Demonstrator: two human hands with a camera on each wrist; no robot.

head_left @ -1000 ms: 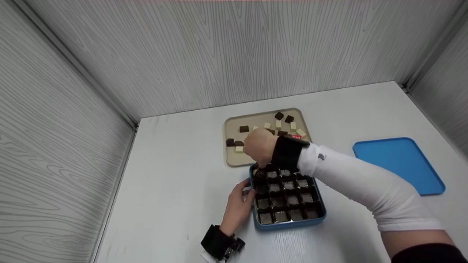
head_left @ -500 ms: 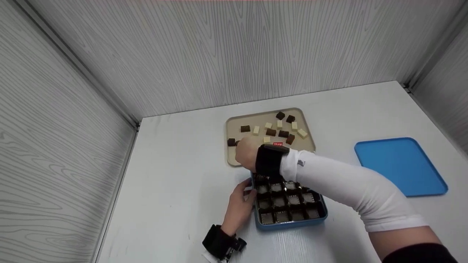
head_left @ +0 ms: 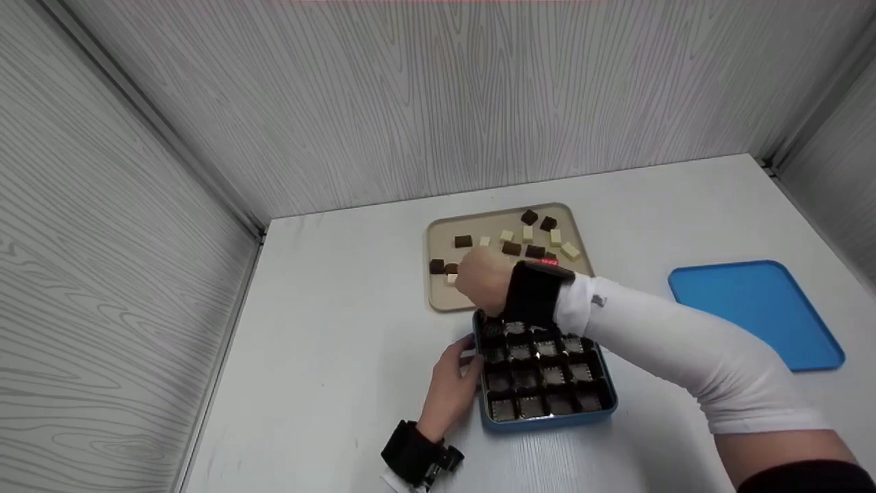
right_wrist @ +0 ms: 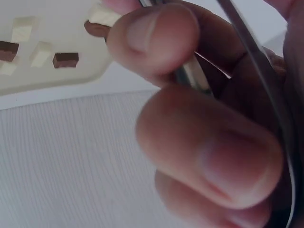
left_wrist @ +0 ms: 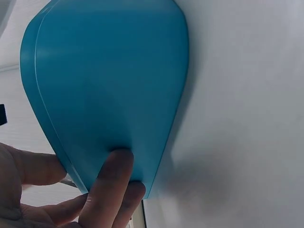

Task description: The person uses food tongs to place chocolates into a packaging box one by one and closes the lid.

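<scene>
Currently mid-fill: right hand (head_left: 484,279) hovers over the tray's (head_left: 438,298) near edge, pinching metal tongs (right_wrist: 199,76); left hand (head_left: 453,383), fingers straight, steadies the box (head_left: 547,421) just nearer; next likely needs tongs closing on a chocolate (head_left: 463,241).

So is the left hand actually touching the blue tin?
Touching. In the left wrist view the left hand has its fingertips pressed flat against the blue tin wall; the head view agrees.
</scene>
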